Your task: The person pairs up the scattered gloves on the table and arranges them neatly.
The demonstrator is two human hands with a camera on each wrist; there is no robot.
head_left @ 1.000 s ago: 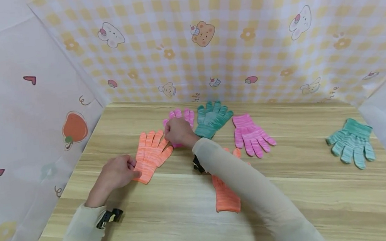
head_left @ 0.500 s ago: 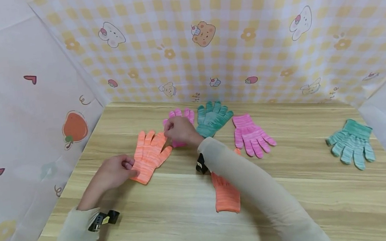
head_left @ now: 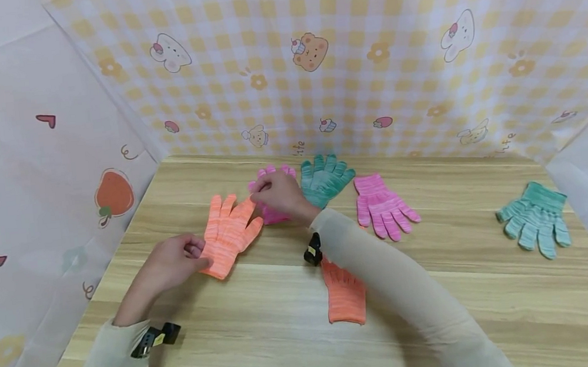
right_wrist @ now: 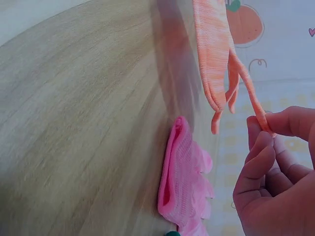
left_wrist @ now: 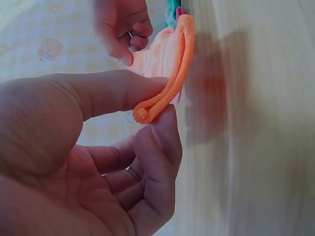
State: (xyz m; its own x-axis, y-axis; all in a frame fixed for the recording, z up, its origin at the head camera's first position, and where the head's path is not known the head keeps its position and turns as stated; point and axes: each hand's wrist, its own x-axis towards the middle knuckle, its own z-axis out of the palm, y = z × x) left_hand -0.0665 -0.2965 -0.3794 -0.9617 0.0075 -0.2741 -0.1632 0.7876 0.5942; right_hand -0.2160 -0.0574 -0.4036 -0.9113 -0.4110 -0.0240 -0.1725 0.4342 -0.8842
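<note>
A light orange knitted glove hangs raised between my two hands, its shadow on the wood in both wrist views. My left hand pinches the edge of its cuff between thumb and fingers; the left wrist view shows the folded cuff close up. With thumb and fingertips, my right hand pinches the tip of one glove finger. Partly hidden under that hand lies a pink glove. A darker orange glove is half covered by the right forearm.
A green glove lies just right of my right hand, and another pink glove beyond it. Far to the right is a second green glove. A checked cloth hangs behind the wooden table.
The light orange glove has risen off the table, its pinched finger drawn up by my right hand, which has shifted slightly right and up. My left hand has moved slightly left, holding the cuff.
</note>
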